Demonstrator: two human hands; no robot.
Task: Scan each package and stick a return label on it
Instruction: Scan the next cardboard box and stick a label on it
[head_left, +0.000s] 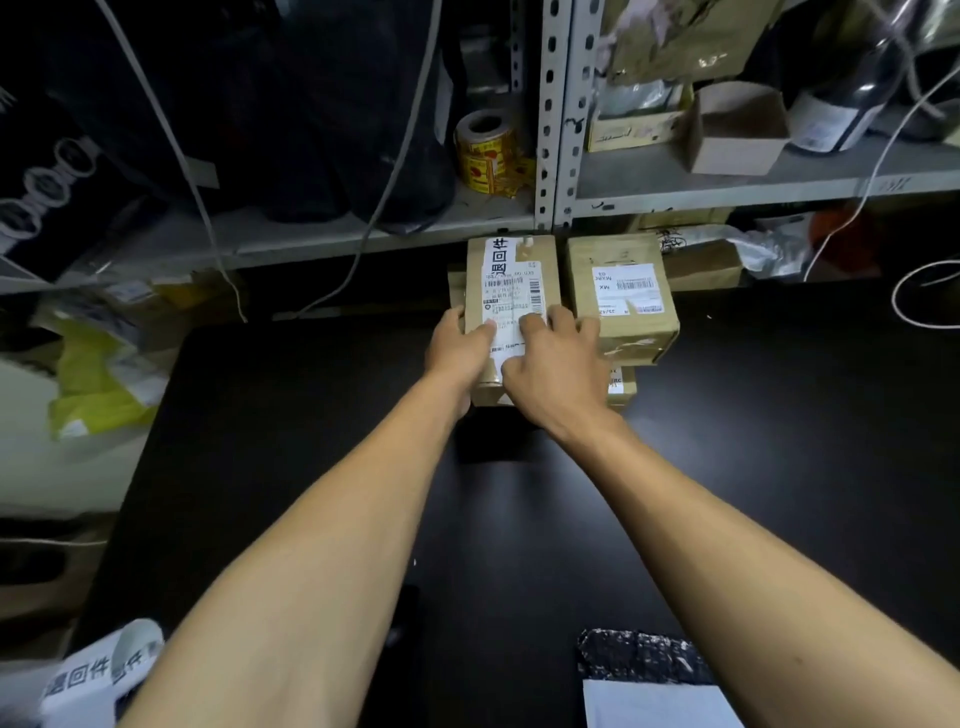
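**Holding the labelled box at the back of the pile**

Reaching out with both arms, the person has the left hand (457, 348) wrapped round the left edge of the taller cardboard package (511, 301), thumb on top and fingers curled down the side, so that grip is clamped on the box. The right hand (558, 364) lies over the near end of the same box, fingers spread fairly flat on its shipping label (511, 306). Looks to me like it's pressing or steadying, not pinching anything.

The package sits at the far edge of the black counter (727, 467), right under the metal shelf (675, 182), on top of another box I can barely see. It already carries a white return label (498, 254) stuck across its far end, so my guess is this one is done and is being squared up with the finished stack.

A second package (621, 291) sits just beside it on the right, touching or nearly so, with its own barcode sticker (626, 288) but no return strip that I can see.

The return-label roll (98, 675) waits at the near left corner, handy for the left hand. No scanner anywhere that I can make out.
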